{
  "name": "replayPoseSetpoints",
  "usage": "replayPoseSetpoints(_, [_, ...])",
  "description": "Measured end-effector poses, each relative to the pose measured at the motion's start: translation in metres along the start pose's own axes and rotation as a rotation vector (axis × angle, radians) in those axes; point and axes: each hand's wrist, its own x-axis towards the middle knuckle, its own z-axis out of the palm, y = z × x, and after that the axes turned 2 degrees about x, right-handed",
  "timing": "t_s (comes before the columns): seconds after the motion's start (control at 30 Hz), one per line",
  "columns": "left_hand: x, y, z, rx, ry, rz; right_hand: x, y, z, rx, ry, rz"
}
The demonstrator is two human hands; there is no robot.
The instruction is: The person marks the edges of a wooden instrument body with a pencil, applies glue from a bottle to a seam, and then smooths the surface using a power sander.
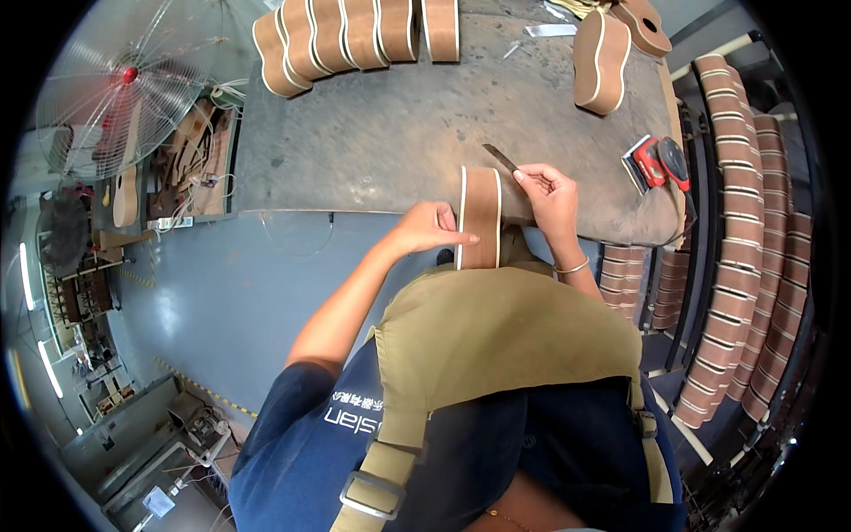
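Observation:
A small wooden ukulele body (480, 204) stands on its edge at the table's near edge, against my apron. Its brown side, trimmed with pale binding along both edges, faces up. My left hand (425, 229) grips it from the left, with a finger or thumb lying across the side. To the right of the body, my right hand (551, 197) pinches a thin dark strip, like a blade (499, 156), whose far end points up and left over the table. The underside of the body is hidden.
Several similar bodies (346, 35) line the far left of the grey worktable (381, 133). Another body (603, 62) lies at the far right. A red sander (658, 163) rests by the right edge. Racks of stacked bodies (731, 239) stand right; a fan (130, 76) is at left.

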Motion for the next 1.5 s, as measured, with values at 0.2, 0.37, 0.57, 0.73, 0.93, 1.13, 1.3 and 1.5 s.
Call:
replayPoseSetpoints(0.2, [0.023, 0.021, -0.037, 0.047, 0.540, 0.274, 0.048, 0.016, 0.007, -0.335, -0.114, -0.077])
replayPoseSetpoints(0.37, [0.062, 0.020, -0.055, 0.242, 0.447, 0.494, 0.078, 0.028, 0.021, -0.427, -0.389, 0.057])
replayPoseSetpoints(0.57, [0.048, 0.034, -0.060, 0.141, 0.203, 0.377, 0.069, 0.002, 0.012, -0.353, -0.488, 0.053])
replayPoseSetpoints(0.73, [0.030, 0.055, -0.065, 0.192, 0.233, 0.395, 0.060, -0.010, 0.012, -0.273, -0.444, 0.035])
replayPoseSetpoints(0.93, [0.030, 0.051, -0.068, 0.150, 0.214, 0.324, 0.055, -0.011, 0.014, -0.330, -0.449, -0.072])
replayPoseSetpoints(1.13, [0.035, 0.048, -0.062, 0.248, 0.369, 0.440, 0.057, -0.001, 0.019, -0.315, -0.388, -0.170])
replayPoseSetpoints(1.3, [0.011, 0.035, -0.044, 0.246, 0.457, 0.564, 0.024, -0.018, 0.017, -0.372, -0.359, -0.352])
replayPoseSetpoints(1.5, [-0.016, 0.015, -0.011, 0.414, 0.637, 0.801, -0.019, -0.007, 0.012, -0.517, -0.328, -0.643])
